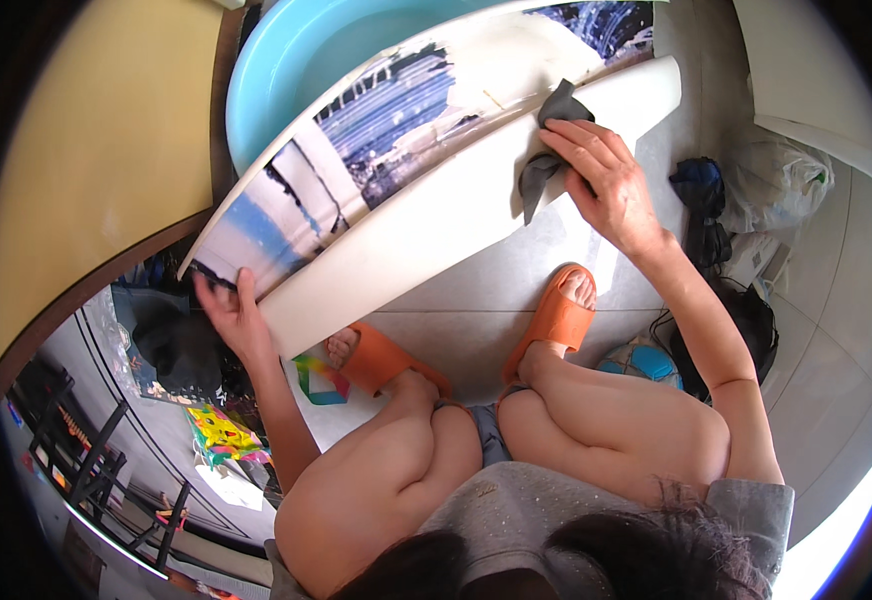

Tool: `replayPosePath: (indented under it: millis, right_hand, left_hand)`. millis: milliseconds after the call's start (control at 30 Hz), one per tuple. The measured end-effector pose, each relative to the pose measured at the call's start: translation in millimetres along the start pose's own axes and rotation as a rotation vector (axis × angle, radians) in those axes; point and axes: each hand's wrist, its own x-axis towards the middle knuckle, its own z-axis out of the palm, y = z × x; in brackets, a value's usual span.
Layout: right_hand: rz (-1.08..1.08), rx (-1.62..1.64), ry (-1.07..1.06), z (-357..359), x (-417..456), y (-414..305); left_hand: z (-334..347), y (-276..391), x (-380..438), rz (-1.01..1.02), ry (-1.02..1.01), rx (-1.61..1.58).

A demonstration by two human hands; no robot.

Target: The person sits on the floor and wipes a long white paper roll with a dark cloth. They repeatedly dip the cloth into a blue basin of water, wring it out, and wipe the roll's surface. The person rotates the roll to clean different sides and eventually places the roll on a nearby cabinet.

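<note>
A long white panel [406,238] is tilted in front of me, its long edge curved in this view. Its upper face carries a blue, black and white printed sheet [394,101], with large pale patches where no print shows. My left hand [237,311] grips the panel's near left end, thumb on the printed side. My right hand [604,176] presses a dark grey cloth [567,103] against the plain white side toward the far right end. Two ends of the cloth stick out beyond the fingers.
Behind the panel stands a light blue basin [267,94]. A yellowish wooden board [105,150] borders the left. Orange slippers [559,311] are on my feet on grey floor tiles. Clear plastic bags [777,184], dark bags and a blue-grey ball [642,361] lie right; a yellow packet [222,435] lies left.
</note>
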Motion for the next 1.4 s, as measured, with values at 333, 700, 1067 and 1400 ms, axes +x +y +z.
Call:
replayPosePath:
  millis: [333, 700, 1067, 1400]
  right_hand:
    - [0.143, 0.123, 0.082, 13, 2, -18]
    - [0.194, 0.121, 0.131, 22, -15, -30]
    - [0.177, 0.12, 0.154, 29, -14, -25]
    - [0.175, 0.113, 0.141, 28, -13, -27]
  left_hand:
    - [136, 173, 8, 0.806, -0.783, 0.307]
    - [267, 149, 23, 0.871, -1.003, 0.449]
    - [274, 140, 19, 0.863, -0.937, 0.397]
    - [288, 131, 32, 1.378, -0.852, 0.403]
